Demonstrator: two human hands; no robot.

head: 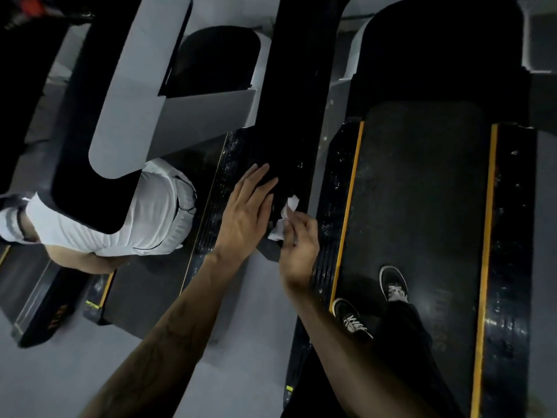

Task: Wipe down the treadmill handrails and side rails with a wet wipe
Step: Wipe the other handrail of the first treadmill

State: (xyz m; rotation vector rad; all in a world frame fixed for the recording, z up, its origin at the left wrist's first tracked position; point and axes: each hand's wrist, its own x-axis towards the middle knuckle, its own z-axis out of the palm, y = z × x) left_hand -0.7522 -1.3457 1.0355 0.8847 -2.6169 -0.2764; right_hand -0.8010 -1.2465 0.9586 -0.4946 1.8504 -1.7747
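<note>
A long black handrail [298, 95] runs from the top of the view down to its near end between my hands. My left hand [245, 209] lies flat with straight fingers on the rail's left side near that end. My right hand [298, 239] grips a crumpled white wet wipe [286, 217] and presses it against the rail's end. Below the rail, the black side rail [333, 206] with a yellow stripe borders the treadmill belt [422, 206].
My two dark sneakers [373, 300] stand on the belt. Another person in a white shirt [144, 218] bends over on the neighbouring treadmill to the left, under its grey and black handrail [120, 116]. Grey floor [229, 357] separates the two machines.
</note>
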